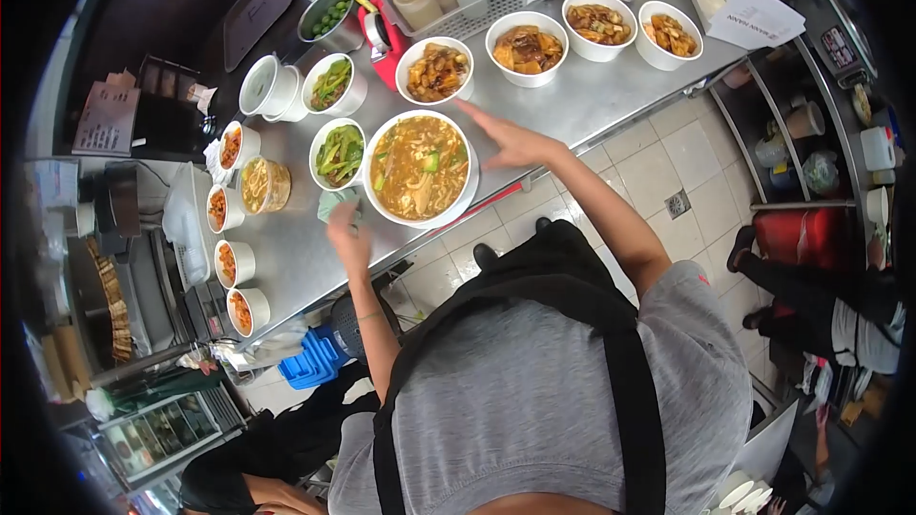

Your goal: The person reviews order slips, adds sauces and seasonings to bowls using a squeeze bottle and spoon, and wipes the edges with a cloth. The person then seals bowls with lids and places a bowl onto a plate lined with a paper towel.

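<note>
A large white bowl of brown noodle soup (pixel 420 169) with egg and green pieces stands near the counter's front edge. My right hand (pixel 515 141) is just to its right, fingers stretched out and apart, holding nothing. To the lower left of the soup, my left hand (pixel 349 238) is slightly blurred, its fingers closed on a pale green cloth (pixel 338 210). Beside the soup sits a white bowl of green vegetables (pixel 339 154). Behind it are another bowl of greens (pixel 330 83) and a bowl of brown saucy food (pixel 435 72).
Further saucy bowls (pixel 527 50) line the counter (pixel 611 95) to the right. Small cups of orange-red food (pixel 229 262) and a clear noodle tub (pixel 264 185) stand left. A grey basket of sauce bottles (pixel 477 11) is behind. Another person's legs (pixel 792 281) show at right.
</note>
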Demonstrator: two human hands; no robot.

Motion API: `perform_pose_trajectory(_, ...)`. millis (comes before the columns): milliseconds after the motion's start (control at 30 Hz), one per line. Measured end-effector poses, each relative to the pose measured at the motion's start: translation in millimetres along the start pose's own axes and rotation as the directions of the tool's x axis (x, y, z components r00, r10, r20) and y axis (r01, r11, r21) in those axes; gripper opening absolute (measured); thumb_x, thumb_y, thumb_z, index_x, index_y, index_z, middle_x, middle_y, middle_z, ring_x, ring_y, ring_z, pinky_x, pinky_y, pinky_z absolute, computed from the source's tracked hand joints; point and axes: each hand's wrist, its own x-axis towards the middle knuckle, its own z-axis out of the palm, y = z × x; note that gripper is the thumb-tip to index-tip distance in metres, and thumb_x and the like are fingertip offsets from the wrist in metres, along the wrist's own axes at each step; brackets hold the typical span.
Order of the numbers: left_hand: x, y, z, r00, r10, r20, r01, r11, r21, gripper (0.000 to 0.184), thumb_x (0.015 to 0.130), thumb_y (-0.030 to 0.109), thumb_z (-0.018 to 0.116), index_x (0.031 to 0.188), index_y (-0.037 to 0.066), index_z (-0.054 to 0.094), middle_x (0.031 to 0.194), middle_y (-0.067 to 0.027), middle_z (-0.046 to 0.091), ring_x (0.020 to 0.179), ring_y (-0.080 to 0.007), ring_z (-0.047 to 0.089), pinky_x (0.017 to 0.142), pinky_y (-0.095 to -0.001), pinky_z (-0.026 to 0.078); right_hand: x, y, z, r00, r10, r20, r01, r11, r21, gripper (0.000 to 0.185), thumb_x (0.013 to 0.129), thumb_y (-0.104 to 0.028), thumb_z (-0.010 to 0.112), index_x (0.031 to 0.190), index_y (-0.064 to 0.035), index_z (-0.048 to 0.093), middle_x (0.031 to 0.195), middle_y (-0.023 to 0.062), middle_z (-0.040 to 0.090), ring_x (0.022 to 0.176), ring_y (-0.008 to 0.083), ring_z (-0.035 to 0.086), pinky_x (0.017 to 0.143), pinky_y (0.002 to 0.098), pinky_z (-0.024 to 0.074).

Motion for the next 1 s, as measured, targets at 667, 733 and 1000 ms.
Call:
perform_pose_trajectory(667, -17.4, 220.9, 30.4, 0.748, -0.328, 0.577, 0.663, 0.412, -0.625, 0.018, 0.088, 0.008, 0.052, 0.104, 0.001, 0.059, 0.093, -0.0043, 0.060, 0.082, -0.0143, 0.060, 0.069, -0.0259, 0.049, -113.5, 4.2, 31.0, 0.969, 0.162, 0.187, -0.246, 0.703, 0.667, 0.036, 0.070, -0.018, 0.070, 0.099, -0.0024, 0.055, 0.096, 0.0089, 0.059, 0.090, 0.0201, 0.056, 0.078, 0.0309, 0.0437)
perform_pose_trajectory(733, -11.6, 225.4, 20.6, 0.688, -0.478, 0.546, 0.716, 0.320, -0.621, 0.020, 0.089, 0.011, 0.052, 0.105, 0.001, 0.057, 0.095, -0.0050, 0.059, 0.083, -0.0143, 0.060, 0.068, -0.0258, 0.050, -105.2, 29.3, 15.0, 0.955, 0.284, -0.084, -0.214, 0.858, 0.467, 0.033, 0.065, -0.011, 0.069, 0.093, -0.0018, 0.053, 0.090, 0.0114, 0.059, 0.086, 0.0243, 0.057, 0.074, 0.0325, 0.0445)
perform_pose_trajectory(1000, -18.8, 158.4, 25.2, 0.502, -0.654, 0.567, 0.595, -0.215, -0.775, 0.027, 0.092, 0.022, 0.046, 0.109, 0.004, 0.037, 0.107, -0.0116, 0.049, 0.104, -0.0358, 0.054, 0.080, -0.0449, 0.049, 2.7, 37.4, 23.0, 0.864, 0.004, -0.504, -0.048, 0.996, -0.074, 0.022, 0.065, -0.002, 0.058, 0.086, -0.0009, 0.054, 0.086, 0.0175, 0.060, 0.083, 0.0361, 0.057, 0.069, 0.0392, 0.0463)
